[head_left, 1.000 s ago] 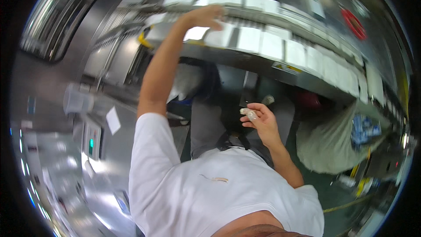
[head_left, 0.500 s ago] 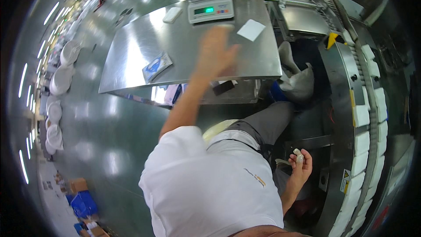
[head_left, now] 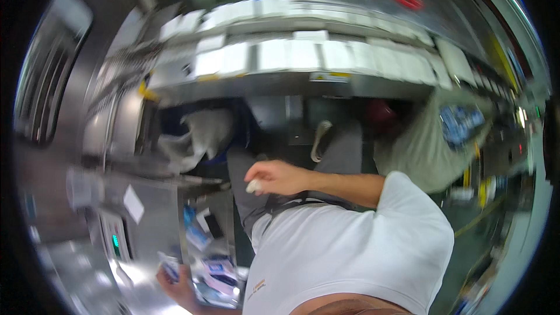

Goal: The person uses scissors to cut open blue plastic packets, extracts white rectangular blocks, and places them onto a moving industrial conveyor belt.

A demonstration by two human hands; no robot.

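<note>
At the lower left, my left hand (head_left: 182,287) closes its fingers round a small blue-and-white packet (head_left: 170,267) by the edge of the steel table (head_left: 154,221). My right hand (head_left: 281,177) is held in front of my body above my thigh, its fingers curled together. Something white and small (head_left: 253,186) shows at its fingertips; whether it is a finger cover or a held piece cannot be made out. Beyond my left hand, the digital scale (head_left: 115,237) with a lit green display stands on the table, blurred. A white card (head_left: 133,203) lies between it and the machine side.
Ahead runs a conveyor (head_left: 233,84) with rows of white packs (head_left: 287,54). Grey cloth (head_left: 207,131) hangs from a dark bin below it. A pale sack (head_left: 420,146) with a blue packet (head_left: 461,123) stands at right. Packets and a dark phone-like object (head_left: 214,225) lie under the tabletop.
My view has swung right, toward the conveyor. My left hand has come back from near the scale and taken hold of the packet that lay on the table. My right hand has moved in front of me.
</note>
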